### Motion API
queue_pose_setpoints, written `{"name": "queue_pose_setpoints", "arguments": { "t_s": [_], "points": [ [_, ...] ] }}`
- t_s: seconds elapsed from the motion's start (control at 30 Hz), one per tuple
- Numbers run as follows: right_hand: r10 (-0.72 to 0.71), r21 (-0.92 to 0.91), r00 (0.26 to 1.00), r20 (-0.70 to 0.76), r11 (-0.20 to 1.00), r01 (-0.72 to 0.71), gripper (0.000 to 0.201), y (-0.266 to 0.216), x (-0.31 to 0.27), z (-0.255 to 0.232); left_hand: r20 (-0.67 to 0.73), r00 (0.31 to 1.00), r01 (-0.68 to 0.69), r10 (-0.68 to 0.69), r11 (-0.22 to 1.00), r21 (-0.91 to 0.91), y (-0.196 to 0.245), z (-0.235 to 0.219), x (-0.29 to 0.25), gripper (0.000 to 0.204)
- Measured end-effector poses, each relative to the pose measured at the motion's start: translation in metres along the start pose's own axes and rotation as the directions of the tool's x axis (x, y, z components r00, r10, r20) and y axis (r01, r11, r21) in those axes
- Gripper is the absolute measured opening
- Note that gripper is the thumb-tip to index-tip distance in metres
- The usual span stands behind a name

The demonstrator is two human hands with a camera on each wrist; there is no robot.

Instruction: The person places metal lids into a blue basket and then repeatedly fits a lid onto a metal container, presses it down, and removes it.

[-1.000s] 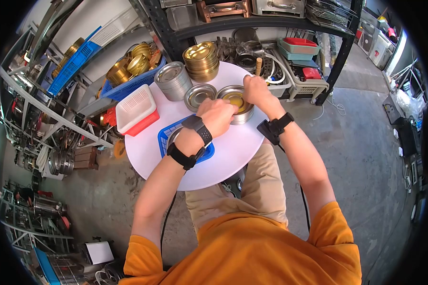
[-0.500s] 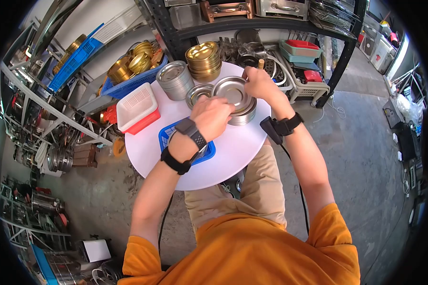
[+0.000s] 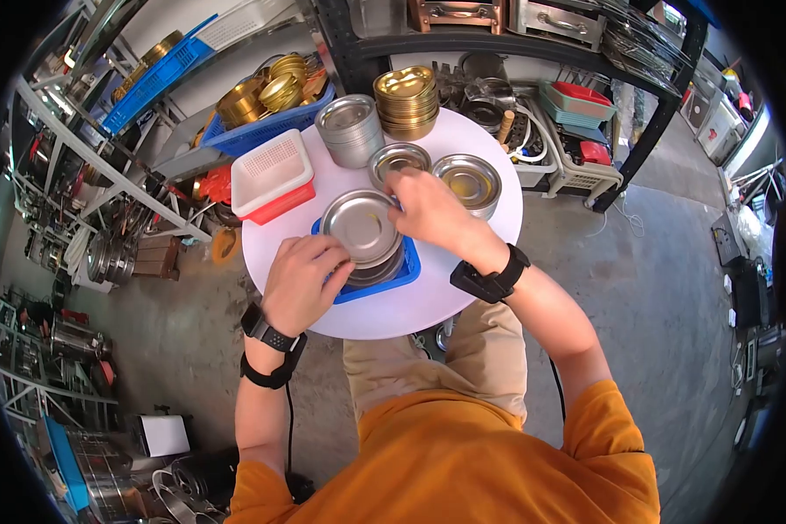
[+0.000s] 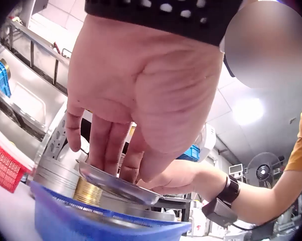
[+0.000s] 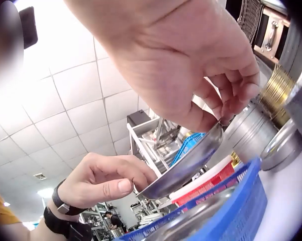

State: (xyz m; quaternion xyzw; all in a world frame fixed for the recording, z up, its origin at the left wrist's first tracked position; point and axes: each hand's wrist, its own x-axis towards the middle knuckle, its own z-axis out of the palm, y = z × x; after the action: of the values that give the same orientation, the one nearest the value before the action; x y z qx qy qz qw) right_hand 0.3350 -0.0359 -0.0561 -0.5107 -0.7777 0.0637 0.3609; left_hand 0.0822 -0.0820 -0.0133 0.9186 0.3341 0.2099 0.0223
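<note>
**Metal dish between both hands, above the blue basket**

The right wrist view shows the underside of the metal dish [image 5: 191,168] and the thumb of the left hand [image 3: 299,281] standing apart from its rim; the head view, from above, shows only the dish's upper face. The right hand [image 3: 445,214] has a closed grip, its thumb and fingers pinching the rim. The left hand's grip is loose and fairly open: its fingers reach over the opposite rim and touch it, as the left wrist view shows.

Directly below the hands' grip is the blue basket [image 3: 409,272], standing on the white bench [image 3: 445,288]. More metal dishes [image 3: 374,278] lie in it, partly hidden under the held one; how many, I cannot tell.

Beyond the right hand's grip, the head view shows a small dish [image 3: 400,159] and, to its right, a dish stack [image 3: 469,182]. Farther off stand a tall silver stack [image 3: 349,131] and gold bowls [image 3: 408,105]. Past the left hand's grip, a white basket [image 3: 272,166] sits in a red basket [image 3: 279,204].
</note>
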Motion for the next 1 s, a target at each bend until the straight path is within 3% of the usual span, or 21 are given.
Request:
{"name": "queue_pose_setpoints", "arguments": {
  "t_s": [0.13, 0.47, 0.67, 0.77, 1.0],
  "points": [
    [0.093, -0.068, 0.987, 0.131, 0.994, -0.084, 0.027, -0.007, -0.013, 0.016, -0.013, 0.999, 0.051, -0.051, 0.997, -0.05, -0.007, 0.016, -0.019, 0.014],
    [0.064, -0.083, 0.987, 0.149, 0.995, -0.053, 0.029, -0.01, -0.026, 0.025, -0.121, 0.986, 0.093, -0.111, 0.984, -0.15, -0.008, 0.041, -0.034, 0.017],
    [0.073, 0.033, 0.997, 0.027, 0.997, -0.074, 0.02, 0.0, -0.021, 0.012, -0.119, 0.985, 0.101, -0.123, 0.979, -0.18, -0.008, 0.04, -0.035, 0.018],
    [0.102, 0.089, 0.973, -0.206, 0.992, -0.085, 0.011, 0.022, -0.015, -0.013, -0.116, 0.987, 0.09, -0.109, 0.984, -0.154, -0.006, 0.033, -0.028, 0.018],
    [0.293, -0.038, 0.928, -0.231, 0.95, -0.31, 0.014, 0.101, -0.016, -0.063, -0.07, 0.997, -0.032, 0.023, 0.992, -0.119, -0.006, 0.012, 0.035, 0.02]
  ]
}}
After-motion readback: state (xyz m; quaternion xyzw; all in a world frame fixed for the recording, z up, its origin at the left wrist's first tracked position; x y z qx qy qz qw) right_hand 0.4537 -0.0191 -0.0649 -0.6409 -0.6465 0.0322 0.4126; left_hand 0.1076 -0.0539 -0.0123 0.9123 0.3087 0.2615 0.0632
